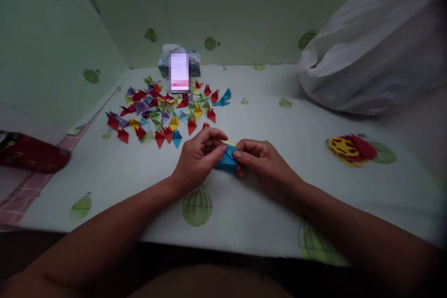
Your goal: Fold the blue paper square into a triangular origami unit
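Observation:
A piece of blue folded paper (pixel 226 165) is held between my two hands, just above the table. My left hand (pixel 200 151) pinches its upper left part between thumb and fingers. On its right side, my right hand (pixel 257 156) grips the paper with thumb and forefinger. A bit of yellow paper (pixel 229 143) shows at the upper edge, partly behind the fingers. Beyond my left hand lie many small folded paper cranes (pixel 167 135) in red, blue, yellow, purple and green.
A lit phone (pixel 179 72) leans against a tissue box (pixel 162 66) at the back. To the right sits a large white plastic bag (pixel 363 56), with red and yellow cut-out pieces (pixel 345 146) in front of it. A red container (pixel 33 152) lies at the left edge of the table (pixel 132 195).

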Demonstrator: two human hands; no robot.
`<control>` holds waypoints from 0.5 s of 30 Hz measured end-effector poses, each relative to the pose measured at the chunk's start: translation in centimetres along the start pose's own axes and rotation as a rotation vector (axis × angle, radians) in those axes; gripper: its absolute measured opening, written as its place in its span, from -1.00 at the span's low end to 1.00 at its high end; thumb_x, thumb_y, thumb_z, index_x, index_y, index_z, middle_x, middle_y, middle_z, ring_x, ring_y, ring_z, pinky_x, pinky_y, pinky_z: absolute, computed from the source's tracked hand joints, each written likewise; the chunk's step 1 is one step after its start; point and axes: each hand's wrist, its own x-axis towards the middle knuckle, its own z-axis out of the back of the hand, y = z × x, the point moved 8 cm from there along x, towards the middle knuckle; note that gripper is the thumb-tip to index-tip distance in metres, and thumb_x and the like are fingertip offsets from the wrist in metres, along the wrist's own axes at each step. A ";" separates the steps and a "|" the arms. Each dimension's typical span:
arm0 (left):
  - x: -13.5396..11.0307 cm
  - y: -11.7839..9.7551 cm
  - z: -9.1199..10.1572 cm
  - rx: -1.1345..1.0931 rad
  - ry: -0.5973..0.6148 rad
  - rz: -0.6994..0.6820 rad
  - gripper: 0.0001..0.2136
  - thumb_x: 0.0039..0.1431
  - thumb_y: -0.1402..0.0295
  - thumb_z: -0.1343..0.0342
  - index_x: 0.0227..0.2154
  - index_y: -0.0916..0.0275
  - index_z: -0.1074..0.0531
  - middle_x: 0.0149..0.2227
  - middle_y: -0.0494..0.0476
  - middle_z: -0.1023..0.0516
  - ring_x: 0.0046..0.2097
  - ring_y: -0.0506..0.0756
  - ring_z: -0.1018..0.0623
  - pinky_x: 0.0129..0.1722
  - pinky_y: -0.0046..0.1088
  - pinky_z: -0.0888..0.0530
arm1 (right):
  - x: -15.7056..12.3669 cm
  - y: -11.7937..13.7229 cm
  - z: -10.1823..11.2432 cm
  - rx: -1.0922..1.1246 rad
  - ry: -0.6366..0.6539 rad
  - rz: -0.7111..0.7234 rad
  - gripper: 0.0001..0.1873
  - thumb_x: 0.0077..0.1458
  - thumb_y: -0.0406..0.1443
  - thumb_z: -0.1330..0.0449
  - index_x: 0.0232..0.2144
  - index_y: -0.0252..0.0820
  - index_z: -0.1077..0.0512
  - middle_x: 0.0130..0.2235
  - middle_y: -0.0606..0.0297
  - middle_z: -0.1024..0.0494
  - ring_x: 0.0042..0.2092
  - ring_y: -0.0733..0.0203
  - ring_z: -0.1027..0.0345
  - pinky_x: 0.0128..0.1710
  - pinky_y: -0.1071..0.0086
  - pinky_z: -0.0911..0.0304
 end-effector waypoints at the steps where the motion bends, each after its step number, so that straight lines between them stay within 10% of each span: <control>1: 0.0 0.0 0.0 -0.001 0.001 0.008 -0.88 0.16 0.43 -0.21 -0.23 0.24 -0.43 -0.41 0.01 -0.53 -0.36 -0.03 -0.54 -0.35 -0.54 -0.47 | 0.0 0.0 0.0 -0.001 -0.003 -0.006 -0.59 0.09 -0.07 -0.38 -0.51 -0.23 -0.35 -0.56 0.39 -0.44 -0.51 0.39 -0.26 -0.42 0.43 -0.14; 15: -0.3 2.5 -0.7 -0.302 0.021 0.303 -0.75 0.19 0.17 -0.28 -0.21 0.25 -0.50 -0.40 0.01 -0.54 -0.39 -0.02 -0.54 -0.36 -0.51 -0.52 | -0.1 0.7 0.3 -0.108 -0.060 0.070 -0.61 0.16 -0.07 -0.29 -0.52 -0.19 -0.32 -0.60 0.41 -0.40 -0.53 0.38 -0.21 -0.45 0.43 -0.15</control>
